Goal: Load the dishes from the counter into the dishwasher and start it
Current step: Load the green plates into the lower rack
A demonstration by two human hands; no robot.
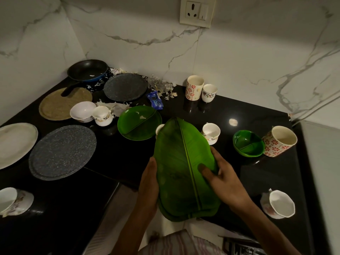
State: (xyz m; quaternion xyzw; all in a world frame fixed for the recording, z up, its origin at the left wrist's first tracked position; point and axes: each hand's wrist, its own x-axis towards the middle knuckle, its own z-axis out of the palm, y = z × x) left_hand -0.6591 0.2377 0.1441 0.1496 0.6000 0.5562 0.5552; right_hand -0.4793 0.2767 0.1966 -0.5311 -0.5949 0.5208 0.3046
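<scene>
Both hands, left hand (148, 183) and right hand (223, 178), grip one leaf-shaped plate (181, 162). Two grey plates (62, 151); Oreo packet (155, 100).

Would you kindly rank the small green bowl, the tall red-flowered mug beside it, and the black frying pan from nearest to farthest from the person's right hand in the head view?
1. Small green bowl: just beyond the right hand, to its right.
2. Tall red-flowered mug: right of that bowl, by the counter's edge.
3. Black frying pan: far back left corner.
</scene>
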